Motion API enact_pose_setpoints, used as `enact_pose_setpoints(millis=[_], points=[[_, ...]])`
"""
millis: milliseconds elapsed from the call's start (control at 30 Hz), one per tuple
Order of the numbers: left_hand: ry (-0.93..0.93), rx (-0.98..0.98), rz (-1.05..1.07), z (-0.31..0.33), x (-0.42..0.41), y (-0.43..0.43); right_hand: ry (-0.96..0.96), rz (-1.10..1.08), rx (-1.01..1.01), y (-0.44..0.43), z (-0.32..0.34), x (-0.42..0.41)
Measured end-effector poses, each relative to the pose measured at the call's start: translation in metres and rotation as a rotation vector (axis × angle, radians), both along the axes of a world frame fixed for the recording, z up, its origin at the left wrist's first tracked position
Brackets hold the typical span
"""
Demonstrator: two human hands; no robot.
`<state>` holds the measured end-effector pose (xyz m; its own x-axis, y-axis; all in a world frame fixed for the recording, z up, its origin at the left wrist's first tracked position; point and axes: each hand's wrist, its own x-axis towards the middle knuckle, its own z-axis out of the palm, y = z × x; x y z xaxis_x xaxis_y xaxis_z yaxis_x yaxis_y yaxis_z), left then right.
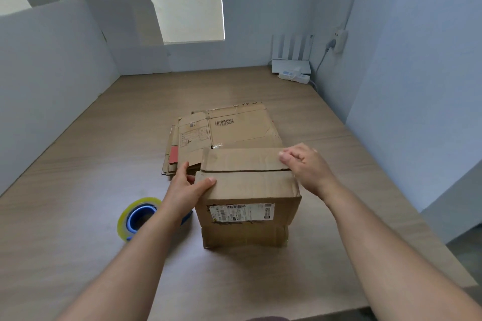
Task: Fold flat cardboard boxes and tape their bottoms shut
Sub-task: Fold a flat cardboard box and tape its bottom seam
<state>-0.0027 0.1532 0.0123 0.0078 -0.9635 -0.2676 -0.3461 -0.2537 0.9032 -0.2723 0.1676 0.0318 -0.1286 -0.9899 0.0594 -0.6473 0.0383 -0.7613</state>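
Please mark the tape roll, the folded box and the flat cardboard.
Yellowish tape roll with blue core (122,223): head view, rim.
Brown folded cardboard box (250,185): head view, top flap.
Flat brown cardboard pile (242,130): head view, top sheet.

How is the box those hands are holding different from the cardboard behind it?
The box stands folded up, while the flat cardboard lies unfolded on the table. The box's label sits on its side, while the flat cardboard's barcode faces up. Both are brown and creased.
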Motion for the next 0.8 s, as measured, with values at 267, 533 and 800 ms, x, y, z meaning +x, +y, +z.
enact_pose_setpoints(millis=[267,533,800], points=[[0.1,0.246,0.096,-0.012,-0.011,0.004,-0.437,-0.188,0.327,0.006,-0.023,-0.001],[0.359,0.182,0.22,-0.016,-0.019,0.009,-0.555,-0.085,0.143,-0.001,-0.02,0.003],[0.394,0.217,0.287,-0.031,-0.019,0.02,-0.435,-0.085,0.165,-0.004,-0.025,0.011]])
